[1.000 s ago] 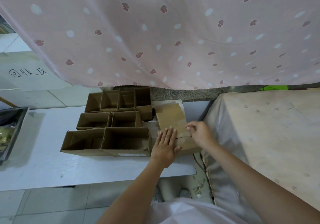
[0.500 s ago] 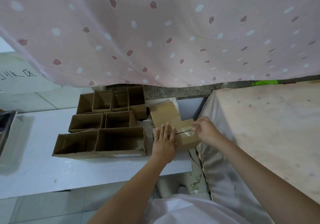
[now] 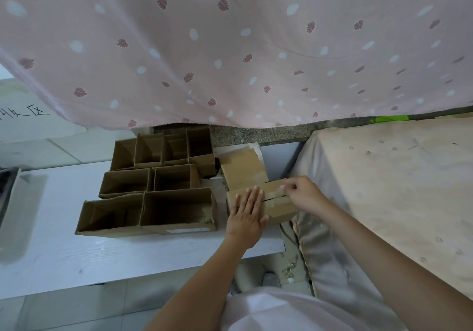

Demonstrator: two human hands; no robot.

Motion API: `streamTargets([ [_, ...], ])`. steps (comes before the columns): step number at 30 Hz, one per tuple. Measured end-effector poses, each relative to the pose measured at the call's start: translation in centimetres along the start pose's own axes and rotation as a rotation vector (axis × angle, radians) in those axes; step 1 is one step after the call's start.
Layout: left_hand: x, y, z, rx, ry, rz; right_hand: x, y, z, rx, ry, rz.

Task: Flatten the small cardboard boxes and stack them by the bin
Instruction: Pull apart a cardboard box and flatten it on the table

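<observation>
Writing: black handwritten characters on the pale surface (image 3: 24, 112) at far left, cut off by the frame, not readable. A white label (image 3: 188, 230) on the front open box (image 3: 176, 209), text too small.

Left hand (image 3: 245, 218) lies flat, fingers straight, pressing the taped box (image 3: 275, 206) near the bench's (image 3: 76, 254) right edge. Right hand (image 3: 303, 195) pinches the clear tape (image 3: 277, 190) at the box seam (fingers curled).

Versus 0.5 s ago: the right hand has moved up from the seam to the box's far flap; left hand unchanged. Open boxes fill the bench's far middle.
</observation>
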State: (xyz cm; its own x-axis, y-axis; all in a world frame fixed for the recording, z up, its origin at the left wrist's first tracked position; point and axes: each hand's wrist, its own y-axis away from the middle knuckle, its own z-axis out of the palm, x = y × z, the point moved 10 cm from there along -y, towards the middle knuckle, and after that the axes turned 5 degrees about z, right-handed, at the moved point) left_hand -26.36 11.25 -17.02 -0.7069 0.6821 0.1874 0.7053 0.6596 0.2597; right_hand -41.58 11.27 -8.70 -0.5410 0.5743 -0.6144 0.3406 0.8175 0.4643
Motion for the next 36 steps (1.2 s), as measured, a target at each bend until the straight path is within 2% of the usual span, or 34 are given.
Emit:
streamTargets([
  [5, 0.0, 0.0, 0.1, 0.007, -0.021, 0.009, 0.4, 1.0, 1.7, -0.160, -0.304, 0.061],
  [8, -0.1, 0.0, 0.2, 0.002, -0.050, 0.009, -0.4, 1.1, 2.0, -0.184, -0.208, -0.028],
  [12, -0.3, 0.0, 0.2, -0.015, -0.080, 0.012, -0.6, 0.6, 2.9, -0.163, -0.161, -0.011],
  [17, -0.7, 0.5, 0.1, -0.012, -0.103, 0.020, -1.0, 0.1, 0.8, 0.043, 0.020, -0.055],
  [20, -1.3, 0.8, 0.0, -0.012, -0.130, 0.025, -0.7, 0.0, -0.9, 0.090, 0.089, -0.054],
  [25, -2.8, 1.4, 0.0, -0.018, -0.154, 0.017, 1.5, 0.0, -5.1, 0.218, 0.063, -0.020],
  [31, -3.0, 1.3, -0.1, -0.038, -0.131, 0.021, 2.9, -0.1, -5.2, 0.116, 0.147, -0.038],
  [36, -2.3, 0.9, -0.4, -0.052, -0.093, 0.001, 3.7, -0.2, -2.9, 0.028, 0.057, 0.029],
])
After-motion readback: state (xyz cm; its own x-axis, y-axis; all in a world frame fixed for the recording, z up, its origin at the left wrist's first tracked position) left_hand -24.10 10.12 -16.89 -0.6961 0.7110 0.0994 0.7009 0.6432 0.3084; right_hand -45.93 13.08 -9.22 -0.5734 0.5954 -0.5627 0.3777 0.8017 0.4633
